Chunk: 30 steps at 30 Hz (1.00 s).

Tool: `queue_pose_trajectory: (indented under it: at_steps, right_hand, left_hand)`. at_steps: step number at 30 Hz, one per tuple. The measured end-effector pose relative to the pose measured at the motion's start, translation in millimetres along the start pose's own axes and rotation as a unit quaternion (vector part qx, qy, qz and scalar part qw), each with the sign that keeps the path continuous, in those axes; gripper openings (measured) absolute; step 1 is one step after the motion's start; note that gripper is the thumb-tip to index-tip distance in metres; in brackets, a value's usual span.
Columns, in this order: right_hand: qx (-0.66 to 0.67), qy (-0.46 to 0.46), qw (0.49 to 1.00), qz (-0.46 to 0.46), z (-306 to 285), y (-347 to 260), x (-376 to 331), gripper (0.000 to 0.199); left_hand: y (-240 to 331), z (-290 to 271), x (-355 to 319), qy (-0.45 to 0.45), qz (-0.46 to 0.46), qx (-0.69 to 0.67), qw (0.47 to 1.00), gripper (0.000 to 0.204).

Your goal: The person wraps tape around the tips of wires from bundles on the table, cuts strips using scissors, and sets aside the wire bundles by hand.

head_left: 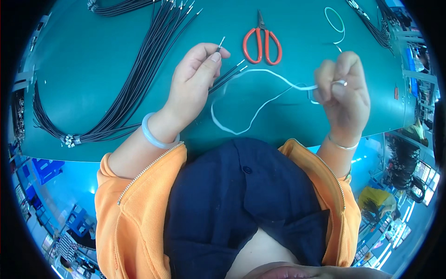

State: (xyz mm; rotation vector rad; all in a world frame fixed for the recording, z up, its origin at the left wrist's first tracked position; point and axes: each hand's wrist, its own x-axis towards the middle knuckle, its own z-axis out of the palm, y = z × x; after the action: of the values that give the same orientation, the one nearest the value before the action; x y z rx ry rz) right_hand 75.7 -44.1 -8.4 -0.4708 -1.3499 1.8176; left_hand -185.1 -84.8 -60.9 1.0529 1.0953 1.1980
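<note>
My left hand (191, 79) pinches a black cable between thumb and forefinger, with its thin pale tip (222, 42) sticking up past the fingers. Beside that palm, two more black cable ends (227, 76) with light tips lie over the table. On the right, my raised right hand (346, 95) is closed on a narrow white tube (274, 72), whose short end pokes out by the thumb. The rest of the tube loops between my hands. Red-handled scissors (261, 45) lie beyond them, blades pointing away.
A long bundle of black cables (139, 83) curves across the left of the green table (288, 123). Other cable bundles lie at the far left (123, 7) and far right (377, 30). A pale green-white coil (344, 25) lies beyond my right hand.
</note>
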Motion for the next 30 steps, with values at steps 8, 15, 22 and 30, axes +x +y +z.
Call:
queue_pose_trajectory:
  at_steps: [8,15,22,30]
  right_hand:
    - [-0.063,0.041,0.996,0.047,56.6,45.4,27.3,0.022]
    - [-0.009,0.036,0.999,0.035,77.7,66.0,46.8,0.023]
    - [0.001,0.045,0.999,0.014,54.0,78.1,59.6,0.019]
    - [-0.043,0.032,0.998,0.015,14.4,76.6,52.8,0.013]
  left_hand:
    - [12.1,4.4,-20.5,-0.031,0.052,-0.022,0.998,0.024]
    - [20.7,-1.7,-19.7,-0.064,0.034,-0.035,0.997,0.031]
    - [7.9,-8.4,9.1,-0.034,0.032,-0.051,0.998,0.028]
    - [-0.8,24.4,29.5,-0.017,0.025,-0.064,0.997,0.024]
